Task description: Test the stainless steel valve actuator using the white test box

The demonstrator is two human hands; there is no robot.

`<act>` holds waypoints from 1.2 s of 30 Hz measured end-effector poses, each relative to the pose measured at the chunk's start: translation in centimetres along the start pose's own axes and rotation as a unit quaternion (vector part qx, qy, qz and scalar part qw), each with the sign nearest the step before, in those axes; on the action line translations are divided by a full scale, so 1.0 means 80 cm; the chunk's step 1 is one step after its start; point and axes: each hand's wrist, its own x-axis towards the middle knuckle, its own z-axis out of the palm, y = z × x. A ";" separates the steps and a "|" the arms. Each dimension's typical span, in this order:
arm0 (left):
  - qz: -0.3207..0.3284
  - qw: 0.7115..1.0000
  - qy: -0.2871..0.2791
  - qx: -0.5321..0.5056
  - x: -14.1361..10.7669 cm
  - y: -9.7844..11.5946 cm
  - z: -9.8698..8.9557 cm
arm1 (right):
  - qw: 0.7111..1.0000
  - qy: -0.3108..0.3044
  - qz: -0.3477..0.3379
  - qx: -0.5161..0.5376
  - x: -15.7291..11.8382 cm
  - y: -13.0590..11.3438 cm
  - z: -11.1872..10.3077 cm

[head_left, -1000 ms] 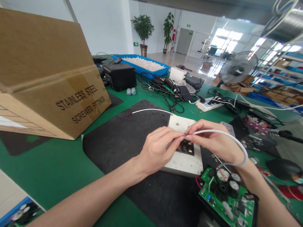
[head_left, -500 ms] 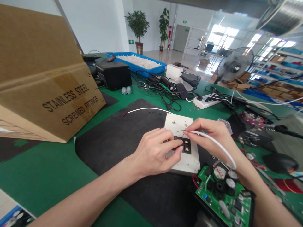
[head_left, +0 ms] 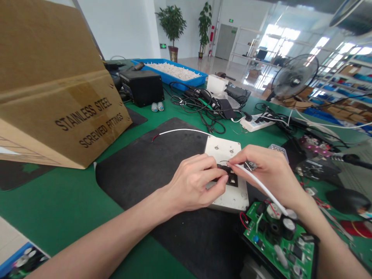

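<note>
Two hands, close together, over one pale panel [head_left: 228, 199]: from here I see my left hand [head_left: 193, 184] hiding much of the black block [head_left: 233, 179], and cannot tell whether its curled fingers grip anything. My right hand [head_left: 266, 170] pinches the white cable [head_left: 263, 187], its thin wire tip [head_left: 223, 161] hard to make out above the panel. One green circuit board [head_left: 280, 242] crowds the right forearm [head_left: 328, 240]. Beyond: one carton [head_left: 87, 104], cut off leftward, two silver pieces [head_left: 154, 107], two potted plants [head_left: 172, 25].
</note>
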 end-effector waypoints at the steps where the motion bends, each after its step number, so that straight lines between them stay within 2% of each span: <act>1: 0.001 1.000 0.001 0.000 0.000 0.000 0.000 | 1.000 0.000 0.000 0.001 0.001 0.000 0.000; 9: 0.002 1.000 0.002 -0.006 -0.001 -0.001 0.001 | 0.999 -0.003 0.017 0.028 0.002 -0.002 0.002; 19: 0.002 1.000 0.006 -0.002 -0.002 -0.002 0.001 | 0.990 0.007 0.110 0.083 -0.005 0.009 0.013; 32: 0.015 1.000 0.006 0.013 -0.003 -0.002 0.001 | 0.983 0.017 0.143 0.111 -0.003 0.012 0.016; 36: 0.002 0.998 0.044 0.052 -0.009 -0.001 0.001 | 0.976 0.023 0.156 0.153 -0.003 0.013 0.017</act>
